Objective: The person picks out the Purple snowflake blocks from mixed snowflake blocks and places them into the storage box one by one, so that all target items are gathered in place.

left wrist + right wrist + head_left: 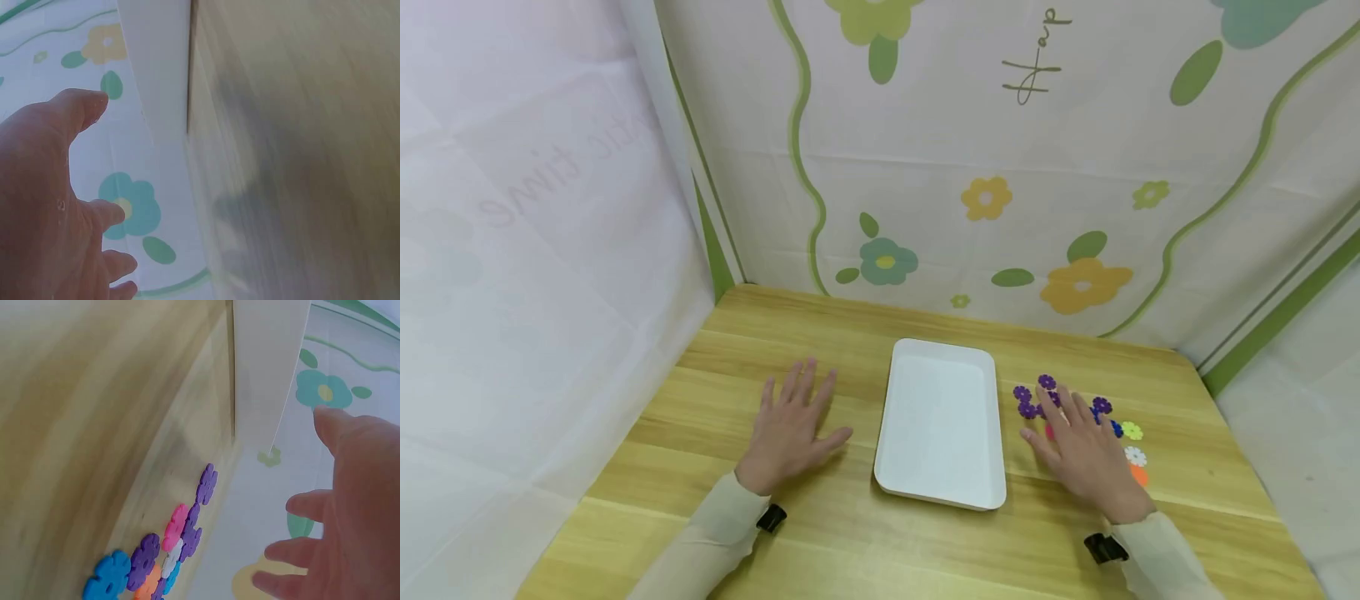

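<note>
My left hand (788,435) hovers over the wooden table to the left of a white tray (938,421), fingers spread and straight, holding nothing. In the left wrist view its shadow falls on the wood beneath the hand (44,206). On the tray's other side, my right hand (1086,458) is held with straight, spread fingers above a group of flower-shaped plastic pieces. Purple pieces (1027,409) show past its fingertips, while a yellow piece (1132,431), a white piece (1136,456) and an orange piece (1139,474) lie to its right. Part of the group is hidden under this hand.
In the right wrist view, a pink piece (175,527) and a blue piece (107,576) lie among the purple ones. A white cloth with printed flowers (925,167) hangs behind the table (820,542), and more white cloth (535,250) hangs along the left side.
</note>
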`<state>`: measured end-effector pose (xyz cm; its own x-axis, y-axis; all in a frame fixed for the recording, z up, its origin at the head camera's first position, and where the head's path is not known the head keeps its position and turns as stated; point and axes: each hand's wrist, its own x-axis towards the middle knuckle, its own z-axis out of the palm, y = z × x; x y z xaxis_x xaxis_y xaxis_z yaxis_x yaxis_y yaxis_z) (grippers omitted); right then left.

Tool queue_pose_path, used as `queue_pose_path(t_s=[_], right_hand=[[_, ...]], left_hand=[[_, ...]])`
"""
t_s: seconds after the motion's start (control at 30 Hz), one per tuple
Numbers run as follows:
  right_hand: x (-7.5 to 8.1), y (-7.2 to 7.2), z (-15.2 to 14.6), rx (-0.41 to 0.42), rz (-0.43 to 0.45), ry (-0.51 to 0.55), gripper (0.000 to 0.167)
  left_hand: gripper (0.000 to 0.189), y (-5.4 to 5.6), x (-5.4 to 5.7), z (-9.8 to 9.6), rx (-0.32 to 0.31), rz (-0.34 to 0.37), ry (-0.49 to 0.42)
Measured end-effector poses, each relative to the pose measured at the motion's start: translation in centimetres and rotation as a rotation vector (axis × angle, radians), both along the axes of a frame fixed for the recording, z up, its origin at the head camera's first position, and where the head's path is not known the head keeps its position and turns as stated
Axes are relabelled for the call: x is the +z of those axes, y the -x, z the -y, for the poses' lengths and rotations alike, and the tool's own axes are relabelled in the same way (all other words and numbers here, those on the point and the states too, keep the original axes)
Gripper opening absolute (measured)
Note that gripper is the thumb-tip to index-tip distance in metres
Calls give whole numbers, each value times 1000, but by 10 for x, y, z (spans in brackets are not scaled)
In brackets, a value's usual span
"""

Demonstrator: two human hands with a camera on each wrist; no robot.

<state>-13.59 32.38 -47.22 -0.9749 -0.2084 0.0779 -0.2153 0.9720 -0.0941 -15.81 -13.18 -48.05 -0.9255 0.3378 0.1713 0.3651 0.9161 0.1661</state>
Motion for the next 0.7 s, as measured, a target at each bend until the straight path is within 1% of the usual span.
queue_pose_path(t_s=[0.13, 0.27, 0.43, 0.53, 0.7], right_hand=[[3, 9, -3, 46, -37, 53, 75], [5, 22, -9, 102, -42, 66, 69], [1, 43, -18, 159, 7, 78, 62], [-3, 58, -20, 162, 36, 88, 56], [-5, 77, -19, 149, 85, 121, 48]], left_hand=[[91, -4, 4, -5, -21, 15, 23], [93, -9, 4, -12, -61, 7, 30], [93, -16, 1, -24, -130, 0, 18], [94, -20, 1, -33, -169, 19, 20], [101, -29, 4, -48, -217, 80, 47]])
